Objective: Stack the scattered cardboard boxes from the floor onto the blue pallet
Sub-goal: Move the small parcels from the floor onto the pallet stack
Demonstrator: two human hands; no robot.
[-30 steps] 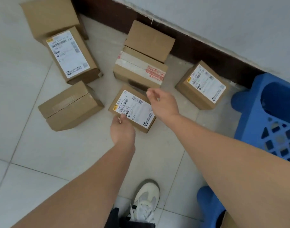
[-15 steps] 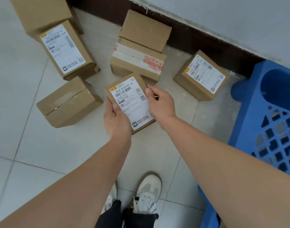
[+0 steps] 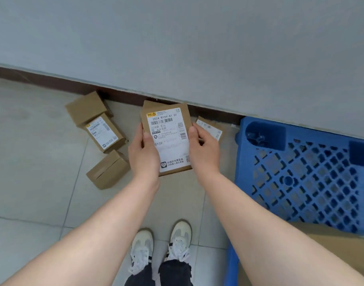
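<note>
I hold a small cardboard box (image 3: 168,139) with a white shipping label marked B159 up in front of me, well above the floor. My left hand (image 3: 143,153) grips its left side and my right hand (image 3: 203,149) grips its right side, thumbs on the label face. The blue plastic pallet (image 3: 300,174) with a lattice top lies on the floor to the right, against the wall. A flat cardboard box (image 3: 346,250) lies on its near part.
Several more boxes lie on the tiled floor: a labelled box (image 3: 103,134), a plain box (image 3: 86,107) behind it, a plain box (image 3: 107,170) in front, and a labelled box (image 3: 210,129) partly hidden by my right hand. The grey wall (image 3: 177,48) stands ahead. My shoes (image 3: 160,244) are below.
Both hands took hold of the labelled box and lifted it off the floor, turning it upright toward me. The view has risen and the floor boxes look farther away.
</note>
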